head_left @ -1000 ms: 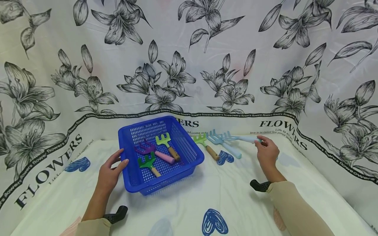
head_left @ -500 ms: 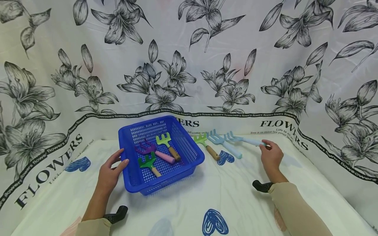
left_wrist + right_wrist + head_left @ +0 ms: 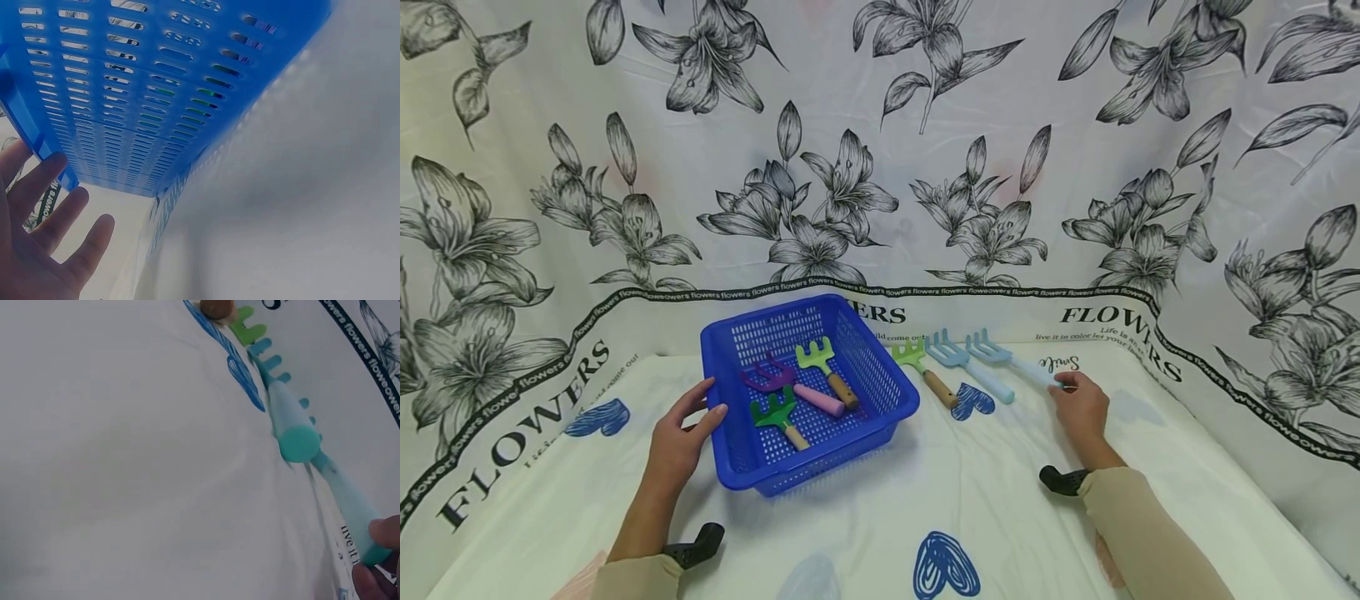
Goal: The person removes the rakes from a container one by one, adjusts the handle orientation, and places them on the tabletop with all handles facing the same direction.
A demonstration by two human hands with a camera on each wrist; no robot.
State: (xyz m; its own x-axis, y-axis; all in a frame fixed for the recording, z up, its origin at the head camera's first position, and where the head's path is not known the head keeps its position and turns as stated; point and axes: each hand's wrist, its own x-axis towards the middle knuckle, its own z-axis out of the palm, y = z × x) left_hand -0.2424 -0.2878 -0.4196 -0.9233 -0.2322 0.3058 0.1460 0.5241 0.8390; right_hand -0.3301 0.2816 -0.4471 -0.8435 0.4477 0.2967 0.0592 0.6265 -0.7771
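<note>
In the head view my right hand [image 3: 1081,408] pinches the handle end of a light blue toy hand rake [image 3: 992,353], whose tines point away to the left. The right wrist view shows my thumb and fingertips at the turquoise butt of that handle [image 3: 353,506]. A second blue hand rake [image 3: 951,353] lies just left of it, then a light green one [image 3: 936,383] with a wooden handle. My left hand [image 3: 676,437] touches the left rim of a blue plastic basket [image 3: 808,462]; in the left wrist view its fingers [image 3: 62,219] are spread and mostly straight beside the rim.
Inside the basket lie a purple rake with a pink handle [image 3: 820,400], a light green rake [image 3: 816,358] and a dark green rake [image 3: 775,412]. A white cloth with heart prints [image 3: 946,565] covers the surface. A flower-printed curtain [image 3: 880,208] stands behind.
My right hand has swung the rake's handle end toward me, so the rake now lies nearly parallel to the other blue one. My left hand and the basket stay in place.
</note>
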